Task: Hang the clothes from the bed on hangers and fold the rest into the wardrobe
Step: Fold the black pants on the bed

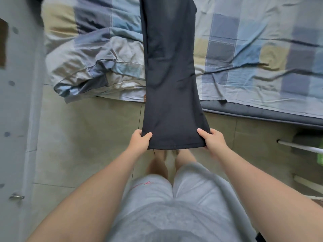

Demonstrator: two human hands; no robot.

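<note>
A long black garment [171, 72], seemingly trousers, stretches from the bed [253, 55] out over the floor toward me. My left hand [140, 139] pinches its near hem at the left corner, thumb on top. At the right corner my right hand [212, 139] pinches the same hem. The cloth is pulled flat between both hands, above the floor. Its far end runs out of the top of the view.
A bunched checked quilt [90, 63] lies on the bed's left part. A pale wardrobe door [15, 119] with a metal handle stands at the left. White rods [300, 147] of a rack stick out at the right. Tiled floor [83, 137] lies between me and the bed.
</note>
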